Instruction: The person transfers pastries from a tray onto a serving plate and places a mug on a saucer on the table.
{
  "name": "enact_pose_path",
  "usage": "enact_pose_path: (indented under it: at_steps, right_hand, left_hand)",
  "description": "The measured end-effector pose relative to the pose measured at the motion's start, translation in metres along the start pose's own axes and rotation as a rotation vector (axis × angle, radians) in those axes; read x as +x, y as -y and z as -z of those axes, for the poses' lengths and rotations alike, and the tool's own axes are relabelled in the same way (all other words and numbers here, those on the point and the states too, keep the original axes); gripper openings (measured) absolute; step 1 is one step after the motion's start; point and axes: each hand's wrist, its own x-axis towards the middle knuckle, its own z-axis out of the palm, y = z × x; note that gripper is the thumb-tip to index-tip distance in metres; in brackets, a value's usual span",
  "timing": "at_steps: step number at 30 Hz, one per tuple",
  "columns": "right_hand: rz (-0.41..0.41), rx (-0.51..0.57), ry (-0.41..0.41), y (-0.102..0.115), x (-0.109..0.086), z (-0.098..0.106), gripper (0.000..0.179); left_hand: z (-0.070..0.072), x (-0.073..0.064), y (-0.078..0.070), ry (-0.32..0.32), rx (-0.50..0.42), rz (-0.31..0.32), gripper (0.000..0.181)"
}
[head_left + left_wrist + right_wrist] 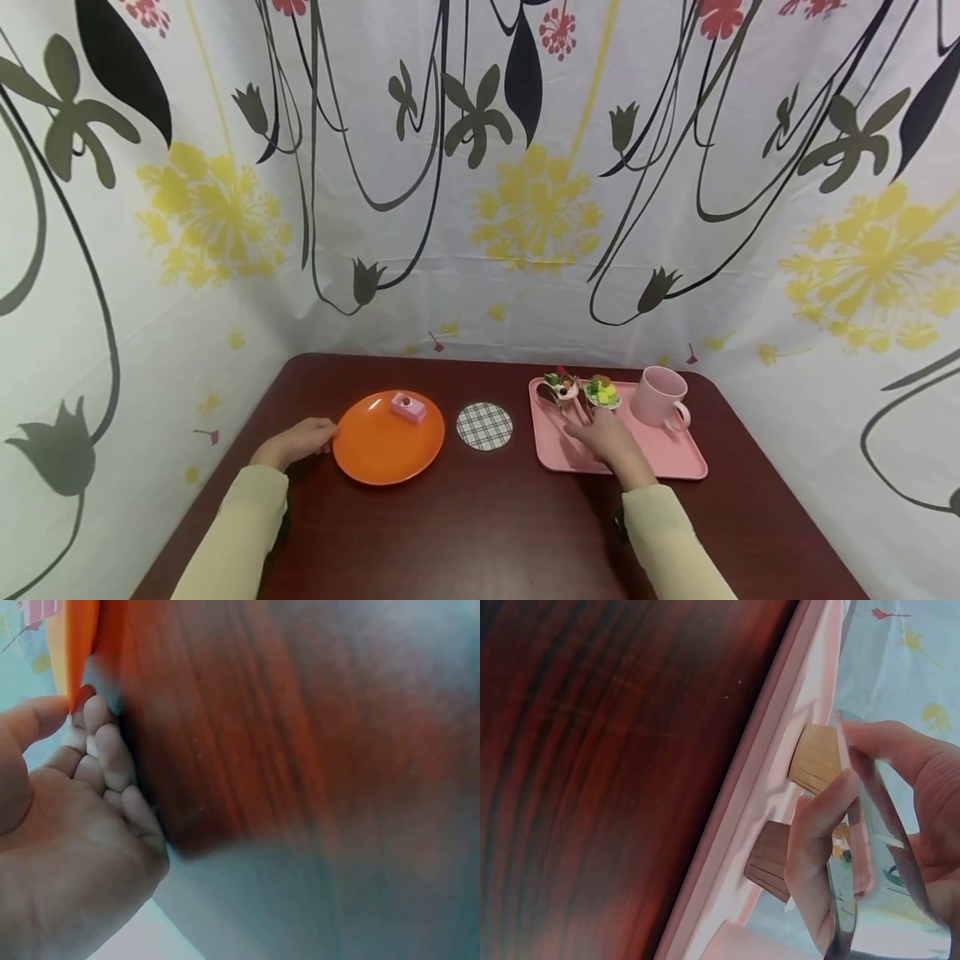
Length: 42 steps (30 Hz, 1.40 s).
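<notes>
The bench (465,533) carries a pink tray (663,457) near its far right corner and an orange plate (378,458) toward its far left. My left hand (298,442) pinches the plate's left rim; my right hand (609,442), partly curled, grips metal tongs (894,814), their arms apart. At the tray's far left corner is the left cupcake (562,387). I judge I'm lining up on it; contact is unclear. Next calls for a light, even squeeze.
</notes>
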Motion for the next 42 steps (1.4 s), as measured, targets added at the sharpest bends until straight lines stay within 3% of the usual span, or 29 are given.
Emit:
enact_pose_path:
  at_steps: [7,18,28,42]
  right_hand:
    - [0.004,0.015,-0.001,-0.005,0.010,-0.003,0.044]
    - [-0.026,0.006,0.006,-0.007,0.022,-0.003,0.063]
    - [0.026,-0.012,-0.019,-0.010,0.023,-0.010,0.078]
    - [0.043,-0.024,-0.045,-0.013,0.022,-0.012,0.073]
  left_hand:
    - [0.004,0.001,-0.002,0.035,0.049,-0.037,0.026]
    - [0.003,0.003,-0.004,0.040,0.022,-0.067,0.028]
    - [0.001,-0.001,0.003,0.009,0.015,-0.028,0.028]
    - [0.000,0.001,0.004,0.003,0.025,-0.029,0.030]
